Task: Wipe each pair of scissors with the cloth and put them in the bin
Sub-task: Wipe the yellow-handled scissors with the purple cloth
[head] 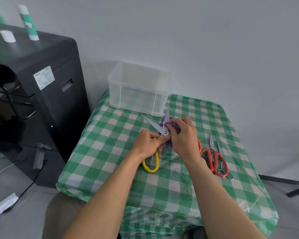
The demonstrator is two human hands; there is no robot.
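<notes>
Yellow-handled steel scissors [155, 133], blades spread, sit gripped in the left hand [149, 144] just before the clear plastic bin [138, 87]. Right hand [183, 135] pinches a purple cloth [171, 125] around one blade. Red-handled scissors [214, 157] lie right of them.

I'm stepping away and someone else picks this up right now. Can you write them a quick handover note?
Left hand grips the yellow scissors near the pivot, blades spread.
Right hand pinches the purple cloth around one blade.
Done: nothing visible in the clear bin at the back of the table.
Left: finish this pair, bin it, then wipe and bin the red scissors and small steel scissors lying on the table to the right.
</notes>
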